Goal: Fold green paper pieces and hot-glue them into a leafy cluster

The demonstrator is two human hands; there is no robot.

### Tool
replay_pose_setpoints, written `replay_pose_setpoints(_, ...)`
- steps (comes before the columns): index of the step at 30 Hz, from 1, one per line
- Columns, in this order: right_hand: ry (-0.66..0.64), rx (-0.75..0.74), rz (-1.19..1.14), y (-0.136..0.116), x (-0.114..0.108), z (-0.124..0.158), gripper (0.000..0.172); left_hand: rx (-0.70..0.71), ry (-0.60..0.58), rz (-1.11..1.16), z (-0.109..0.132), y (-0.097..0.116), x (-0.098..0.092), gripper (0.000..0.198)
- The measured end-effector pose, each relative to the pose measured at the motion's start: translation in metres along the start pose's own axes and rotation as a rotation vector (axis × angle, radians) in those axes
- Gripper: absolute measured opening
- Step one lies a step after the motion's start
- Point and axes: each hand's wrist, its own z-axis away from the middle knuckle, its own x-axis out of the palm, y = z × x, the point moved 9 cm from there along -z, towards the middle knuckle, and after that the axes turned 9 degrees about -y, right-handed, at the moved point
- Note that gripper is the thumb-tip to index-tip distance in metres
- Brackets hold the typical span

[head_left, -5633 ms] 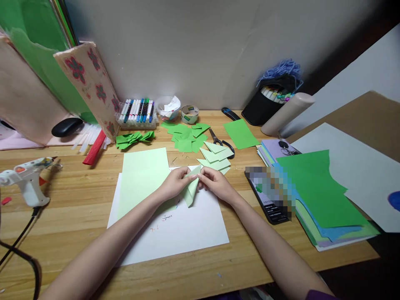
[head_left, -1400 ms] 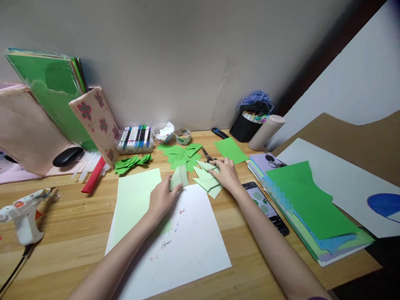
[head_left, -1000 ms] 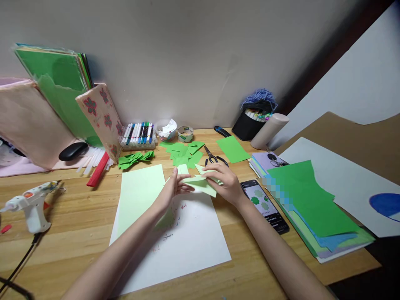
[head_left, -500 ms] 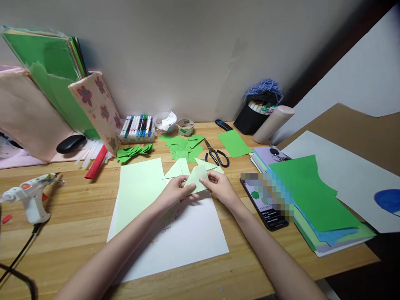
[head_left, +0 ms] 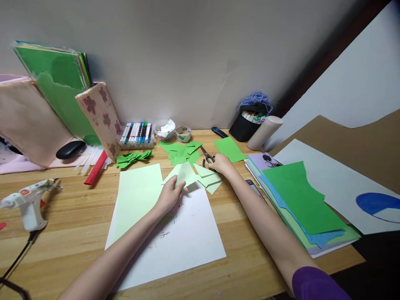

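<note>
While left hand (head_left: 170,195) pinches paper (head_left: 186,175) | right hand (head_left: 221,163) curls at scissors (head_left: 206,155), grip hidden | green pieces (head_left: 179,154) near worktop's back edge (head_left: 201,135) cut; pale sheet (head_left: 140,191) whole

Gray wall (head_left: 175,62) behind lt. wood desk (head_left: 246,258); dk. strip (head_left: 339,46) upper R.

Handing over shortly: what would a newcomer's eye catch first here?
Probably the bright green paper pieces, heaped at back centre. Nearer, the left hand holds pale green paper; the right hand is at the scissors, right of the pieces. A white glue gun sits far left.
</note>
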Motion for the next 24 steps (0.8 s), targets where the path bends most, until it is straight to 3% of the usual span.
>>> replay_pose_setpoints(3, 0.035, 0.013, 0.045, -0.008, -0.011, -0.004, 0.018, 0.026, 0.002, -0.012, 0.000, 0.006, -0.002, 0.027)
replay_pose_setpoints(7, 0.212, 0.015, 0.061, -0.009, -0.045, 0.007, 0.033, 0.042, 0.012, 0.000, 0.001, 0.011, -0.004, 0.027)
replay_pose_setpoints(10, 0.278, -0.006, -0.189, -0.006, -0.055, 0.032, 0.034, 0.060, 0.021, 0.009, 0.003, 0.020, -0.009, 0.029)
replay_pose_setpoints(12, 0.058, -0.036, -0.552, -0.011, -0.029, 0.051, 0.044, 0.061, 0.038, 0.000, 0.005, 0.028, -0.015, 0.030)
replay_pose_setpoints(15, -0.388, -0.168, -1.055, -0.048, 0.024, 0.094, 0.054, 0.076, 0.064, -0.034, 0.009, 0.046, -0.026, 0.031)
replay_pose_setpoints(17, -0.554, -0.200, -1.269, -0.067, 0.048, 0.121, 0.062, 0.099, 0.081, -0.055, 0.012, 0.058, -0.033, 0.030)
replay_pose_setpoints(21, -0.801, -0.235, -1.377, -0.088, 0.079, 0.159, 0.065, 0.170, 0.151, -0.141, 0.021, 0.080, -0.046, 0.024)
replay_pose_setpoints(24, -0.864, -0.301, -1.272, -0.093, 0.086, 0.175, 0.058, 0.195, 0.188, -0.227, 0.025, 0.088, -0.050, 0.019)
